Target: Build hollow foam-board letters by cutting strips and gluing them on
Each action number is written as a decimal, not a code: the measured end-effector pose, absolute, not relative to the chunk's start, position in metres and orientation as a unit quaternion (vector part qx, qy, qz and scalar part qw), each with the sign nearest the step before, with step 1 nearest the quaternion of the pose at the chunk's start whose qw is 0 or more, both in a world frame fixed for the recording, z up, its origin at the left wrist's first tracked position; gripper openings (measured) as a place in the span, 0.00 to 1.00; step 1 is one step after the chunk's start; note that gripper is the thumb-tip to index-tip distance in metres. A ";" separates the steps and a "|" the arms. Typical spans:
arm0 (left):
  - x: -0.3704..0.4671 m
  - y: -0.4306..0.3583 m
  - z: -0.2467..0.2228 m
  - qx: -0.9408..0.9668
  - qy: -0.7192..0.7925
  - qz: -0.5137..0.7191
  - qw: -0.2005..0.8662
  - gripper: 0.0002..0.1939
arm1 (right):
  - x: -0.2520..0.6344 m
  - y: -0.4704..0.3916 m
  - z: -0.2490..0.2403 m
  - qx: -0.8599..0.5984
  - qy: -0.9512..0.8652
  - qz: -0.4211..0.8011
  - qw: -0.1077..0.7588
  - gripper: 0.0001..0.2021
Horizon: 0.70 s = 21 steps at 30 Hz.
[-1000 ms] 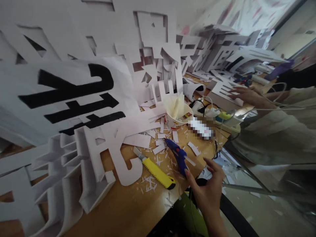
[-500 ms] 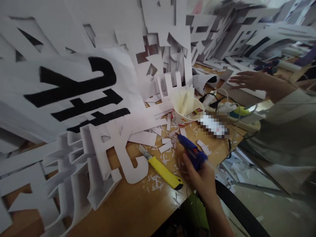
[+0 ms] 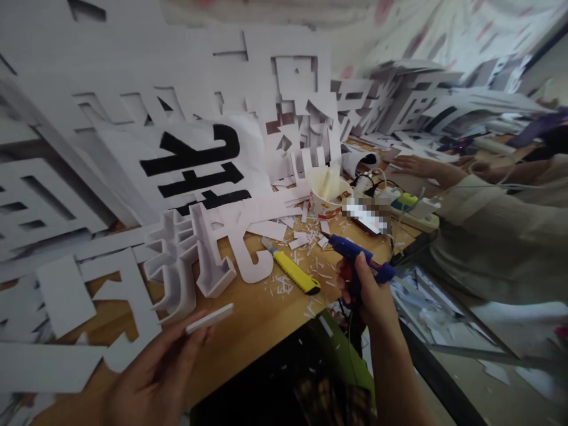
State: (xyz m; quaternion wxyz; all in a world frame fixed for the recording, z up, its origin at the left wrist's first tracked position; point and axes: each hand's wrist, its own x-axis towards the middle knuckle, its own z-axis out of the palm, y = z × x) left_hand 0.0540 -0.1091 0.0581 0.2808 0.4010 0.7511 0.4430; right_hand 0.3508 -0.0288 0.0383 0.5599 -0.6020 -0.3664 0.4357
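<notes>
My left hand [image 3: 155, 367] pinches a small white strip [image 3: 209, 318] above the table's front edge. Wrapped round the handle of a blue glue gun [image 3: 359, 257] is my right hand [image 3: 370, 290]; the gun's tip points left and up over paper scraps. A yellow cutter knife [image 3: 295, 272] lies on the wooden table between the hands, its blade toward the back left. Behind it lies a flat white cut-out letter [image 3: 251, 260], joined by a hollow white letter form with raised walls [image 3: 177, 260]. A sheet with black characters [image 3: 195, 160] leans behind them.
A paper bucket [image 3: 323, 204] with white sticks stands at the back, beside a blurred-out object [image 3: 366, 216] and a power strip [image 3: 415, 216] with cables. Another person's hand [image 3: 419, 165] is at the right. White cut-out boards [image 3: 48, 207] line the left and back.
My left hand has come into view with the white strip. My right hand has raised the glue gun slightly and turned it. The view has shifted, showing more of the left side.
</notes>
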 end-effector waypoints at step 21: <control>0.107 -0.112 0.076 0.407 0.624 0.553 0.373 0.14 | 0.292 -0.102 0.058 -0.449 -0.601 0.407 0.521 0.34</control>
